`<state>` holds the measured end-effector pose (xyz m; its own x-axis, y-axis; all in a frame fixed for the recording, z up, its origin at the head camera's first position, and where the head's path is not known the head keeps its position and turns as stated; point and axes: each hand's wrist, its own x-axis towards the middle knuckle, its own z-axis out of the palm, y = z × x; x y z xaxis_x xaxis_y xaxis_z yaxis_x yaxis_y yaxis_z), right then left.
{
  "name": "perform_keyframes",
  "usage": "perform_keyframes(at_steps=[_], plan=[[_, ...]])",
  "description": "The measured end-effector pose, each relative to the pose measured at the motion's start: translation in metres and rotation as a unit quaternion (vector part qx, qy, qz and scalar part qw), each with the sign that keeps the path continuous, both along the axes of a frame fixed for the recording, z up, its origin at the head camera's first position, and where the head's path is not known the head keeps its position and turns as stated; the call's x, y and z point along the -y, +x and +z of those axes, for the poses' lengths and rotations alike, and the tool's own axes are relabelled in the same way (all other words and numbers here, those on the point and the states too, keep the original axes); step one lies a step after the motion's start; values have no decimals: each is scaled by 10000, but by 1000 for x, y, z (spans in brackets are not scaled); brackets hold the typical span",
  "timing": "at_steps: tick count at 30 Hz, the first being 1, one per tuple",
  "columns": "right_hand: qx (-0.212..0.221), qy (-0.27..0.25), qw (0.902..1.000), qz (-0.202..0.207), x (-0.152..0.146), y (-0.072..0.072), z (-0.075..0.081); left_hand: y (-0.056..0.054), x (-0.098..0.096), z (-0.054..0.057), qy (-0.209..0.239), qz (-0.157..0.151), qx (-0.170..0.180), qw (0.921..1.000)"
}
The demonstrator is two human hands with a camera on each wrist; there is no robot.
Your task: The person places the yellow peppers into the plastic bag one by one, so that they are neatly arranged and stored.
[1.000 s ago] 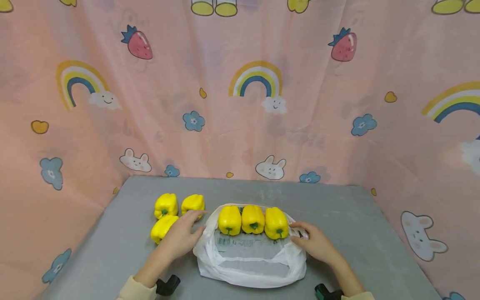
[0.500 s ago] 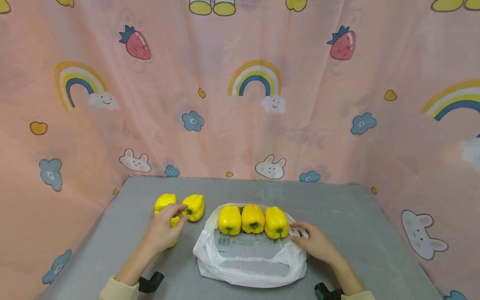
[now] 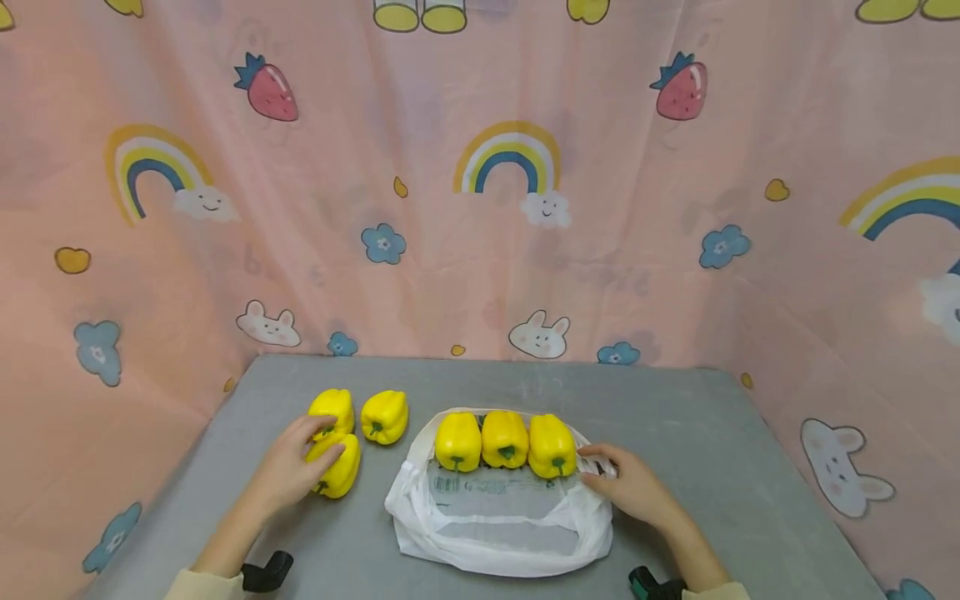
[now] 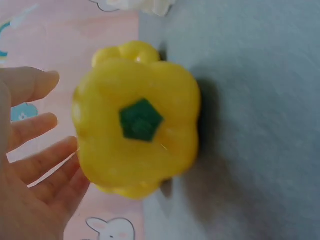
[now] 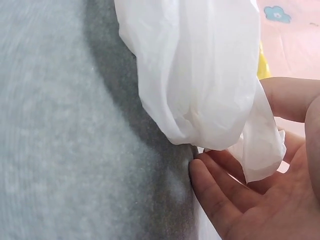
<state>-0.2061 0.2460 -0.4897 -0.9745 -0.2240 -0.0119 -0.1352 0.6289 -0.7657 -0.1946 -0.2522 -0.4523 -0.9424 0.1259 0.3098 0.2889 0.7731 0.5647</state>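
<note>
Near the left of the table, my left hand reaches over the nearest loose yellow bell pepper. In the left wrist view its fingers are spread at the side of that bell pepper, whose green stem end faces the camera. A second bell pepper lies just behind it, partly covered by my fingers. A third bell pepper is to their right. My right hand holds the right rim of a white plastic bag; in the right wrist view, a flap of the bag hangs between thumb and fingers.
Three yellow bell peppers, the middle one among them, sit in a row at the back of the bag's wide mouth. A grey table lies beneath everything. Behind it hangs a pink printed curtain.
My left hand has moved left, from beside the bag to the nearest loose bell pepper. That pepper has turned and shifted slightly to the right. My right hand has stayed at the bag.
</note>
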Motion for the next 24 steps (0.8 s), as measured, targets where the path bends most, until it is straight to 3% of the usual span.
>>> perform_keyframes(at_steps=[7,15,24], plan=[[26,-5,10000,18,2,2,4,5,12,-7,-98,60,507,9986],[10,-41,10000,25,1,2,2,9,12,-10,24,164,1214,9925],[77,34,10000,-44,1,2,1,9,6,-13,142,-22,1465,9891]])
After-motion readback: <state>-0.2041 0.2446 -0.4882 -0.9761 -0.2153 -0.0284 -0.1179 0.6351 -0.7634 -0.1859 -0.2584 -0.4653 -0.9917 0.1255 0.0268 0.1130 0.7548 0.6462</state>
